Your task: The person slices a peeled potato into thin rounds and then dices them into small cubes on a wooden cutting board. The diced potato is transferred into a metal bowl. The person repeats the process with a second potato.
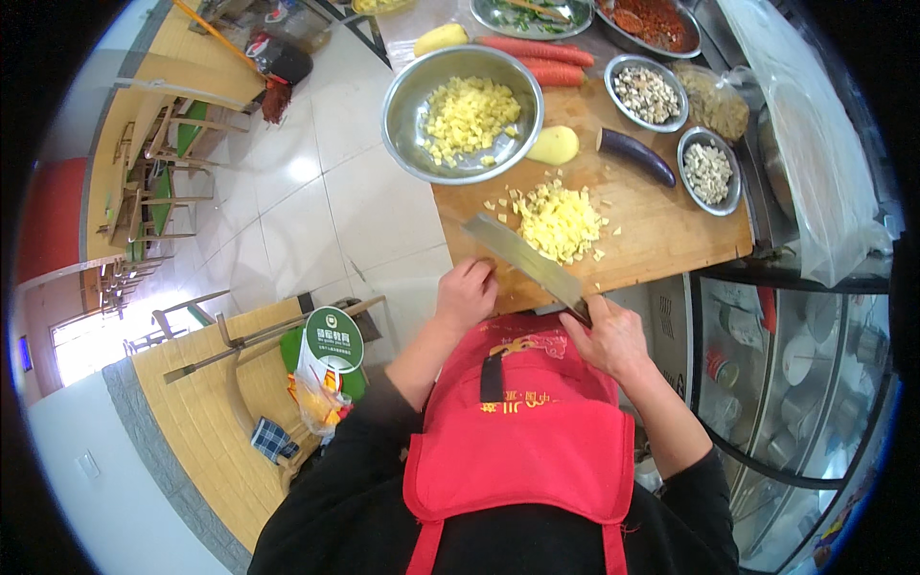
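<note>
My right hand (611, 332) grips the handle of a cleaver (528, 260). Its broad blade slants up and left over the near part of the wooden cutting board (654, 230). Just beyond the blade lies a loose heap of diced pale-yellow vegetable (564, 224), probably potato. At the board's near left edge rests my left hand (468, 291), its fingers curled in, with nothing visible in them. A peeled yellow piece (555, 146) and a cut eggplant (636, 154) lie farther back. Similar yellow dice (471, 118) sit in a steel bowl (392, 118), which overhangs the board's left corner.
Carrots (539, 52) lie behind the bowl. Small metal bowls of chopped food (647, 95) and pale cubes (708, 172) stand at right, near a bagged food (711, 100). A glass-fronted cabinet (783, 381) is to my right. Left are a tiled floor (302, 208) and a wooden chair (237, 388).
</note>
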Available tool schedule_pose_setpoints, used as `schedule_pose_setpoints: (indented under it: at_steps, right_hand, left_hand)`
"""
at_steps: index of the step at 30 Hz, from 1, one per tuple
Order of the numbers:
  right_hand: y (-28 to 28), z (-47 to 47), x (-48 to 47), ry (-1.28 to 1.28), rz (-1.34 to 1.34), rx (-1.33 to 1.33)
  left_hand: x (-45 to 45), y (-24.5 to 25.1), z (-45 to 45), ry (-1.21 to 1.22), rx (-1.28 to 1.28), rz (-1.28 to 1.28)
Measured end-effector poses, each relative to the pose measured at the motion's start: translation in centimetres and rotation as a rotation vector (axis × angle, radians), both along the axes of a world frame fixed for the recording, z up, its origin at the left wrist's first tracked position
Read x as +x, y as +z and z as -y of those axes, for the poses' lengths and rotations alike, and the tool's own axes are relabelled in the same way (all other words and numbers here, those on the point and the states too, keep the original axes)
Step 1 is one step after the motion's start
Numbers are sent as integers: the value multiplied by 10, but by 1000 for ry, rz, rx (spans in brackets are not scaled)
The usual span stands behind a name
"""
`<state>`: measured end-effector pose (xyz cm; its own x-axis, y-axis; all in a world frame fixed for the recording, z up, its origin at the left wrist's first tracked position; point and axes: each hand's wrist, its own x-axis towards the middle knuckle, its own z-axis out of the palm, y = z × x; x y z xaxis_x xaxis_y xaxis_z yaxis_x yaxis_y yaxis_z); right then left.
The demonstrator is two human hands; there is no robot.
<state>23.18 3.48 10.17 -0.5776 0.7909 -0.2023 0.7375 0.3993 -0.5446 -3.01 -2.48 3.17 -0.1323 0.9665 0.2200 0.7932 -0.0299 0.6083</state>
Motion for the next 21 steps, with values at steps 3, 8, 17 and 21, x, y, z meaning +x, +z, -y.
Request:
schedule_pose_setpoints:
  at_steps: [3, 8, 17, 21]
  right_hand:
    - [7, -12, 15, 44, -31, 78]
    - [-3, -19, 12, 107, -48, 150]
    - [10, -28, 53, 31, -41, 224]
    - [14, -31, 104, -54, -77, 181]
  left_hand:
    - [10, 50, -1, 15, 169, 71]
    - [75, 70, -47, -583, -280, -229]
    - [50, 39, -85, -622, -483, -412]
    - [12, 24, -74, -525, -445, -381]
